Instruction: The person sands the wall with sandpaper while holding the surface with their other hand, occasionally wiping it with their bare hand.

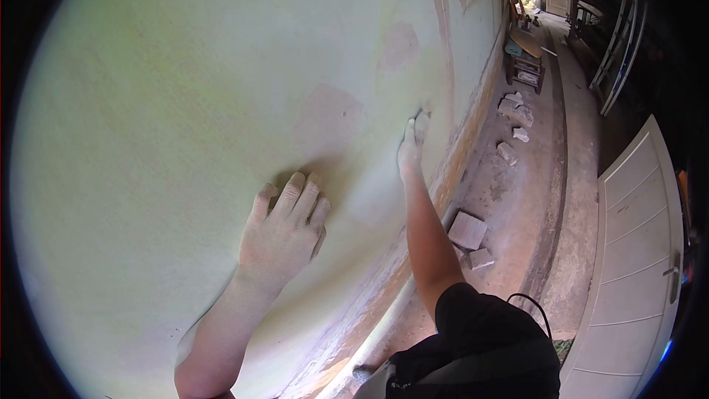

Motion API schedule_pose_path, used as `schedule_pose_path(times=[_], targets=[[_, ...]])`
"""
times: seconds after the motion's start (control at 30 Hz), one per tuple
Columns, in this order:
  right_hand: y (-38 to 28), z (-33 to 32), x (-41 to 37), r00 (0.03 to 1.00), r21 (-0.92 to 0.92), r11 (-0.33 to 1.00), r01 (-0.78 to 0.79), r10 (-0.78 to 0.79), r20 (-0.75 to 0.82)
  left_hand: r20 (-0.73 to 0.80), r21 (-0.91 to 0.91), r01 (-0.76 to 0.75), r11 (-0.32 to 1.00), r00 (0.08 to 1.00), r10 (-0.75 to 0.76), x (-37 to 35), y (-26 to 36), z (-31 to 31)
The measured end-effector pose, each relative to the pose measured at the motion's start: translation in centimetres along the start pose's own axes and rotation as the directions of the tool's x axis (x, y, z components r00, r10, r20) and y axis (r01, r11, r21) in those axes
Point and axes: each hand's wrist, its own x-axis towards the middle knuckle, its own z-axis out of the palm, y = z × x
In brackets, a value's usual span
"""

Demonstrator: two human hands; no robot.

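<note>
My left hand [283, 230], coated in pale dust, is at the pale green wall [185, 103] with its fingers bent toward the surface. Dark shadow lies under the fingertips, so whatever may be beneath them is hidden. Farther along the wall, my right hand [410, 149] rests against the surface with its arm stretched out. Its dusty thumb and fingers are apart, and I see nothing held there. Between and above the hands are pinkish bare patches [327, 116] in the wall's coating.
A rough ledge [465, 133] runs along the wall's foot. Broken masonry pieces [515, 108] and a square block [467, 230] lie on the concrete floor [543, 199]. A white door panel [635, 251] is at right. Farther back are a small wooden stand [526, 74] and a leaning ladder-like frame [622, 48].
</note>
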Motion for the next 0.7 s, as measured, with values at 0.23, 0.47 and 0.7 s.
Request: schedule_pose_path(times=[0.23, 0.47, 0.7], targets=[[-4.8, 1.8, -18.6, 0.93, -0.079, 0.936, 0.342, -0.325, 0.172, 0.03, -0.003, 0.015, 1.0, 0.999, -0.015, -0.3, 0.3, 0.1], [2.7, -0.3, -6.8, 1.0, 0.153, 0.988, -0.023, 0.024, -0.004, 0.022, -0.013, 0.002, 1.0, 1.0, -0.002, -0.4, 0.3, 0.2], [-2.9, 0.8, -13.7, 0.987, -0.134, 0.988, 0.081, -0.061, 0.148, 0.004, -0.012, 0.005, 1.0, 1.0, -0.005, -0.1, 0.6, 0.2]])
